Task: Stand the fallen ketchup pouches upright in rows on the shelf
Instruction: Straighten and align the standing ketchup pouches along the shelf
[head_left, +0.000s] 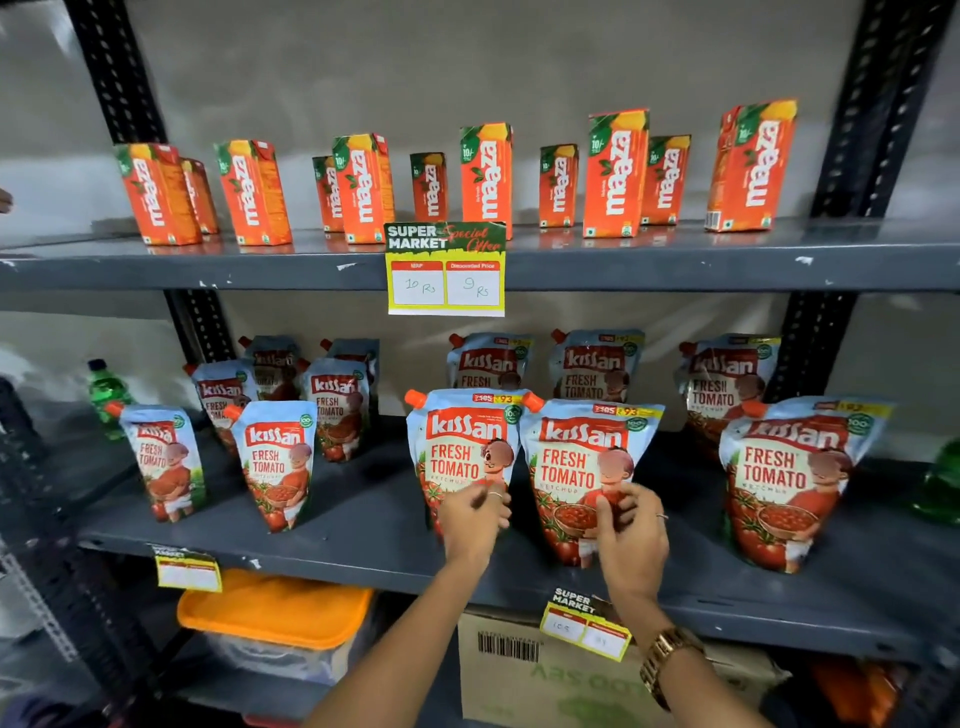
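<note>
One pouch (457, 441) behind left hand (475, 517), fingers loosely curled; right hand (631, 532) fingers curled on neighbouring pouch (569, 467), grip unclear.

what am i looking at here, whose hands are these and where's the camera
There is no machine. A person wears one camera on the head, looking forward and down, so you see their own bare hands. The left hand is at the front of one pouch, the right hand at the pouch beside it, on the middle shelf; whether they grip is unclear. The ketchup pouches in view stand upright in rows. Juice cartons stand on the top shelf, and a cardboard box sits below.
</note>
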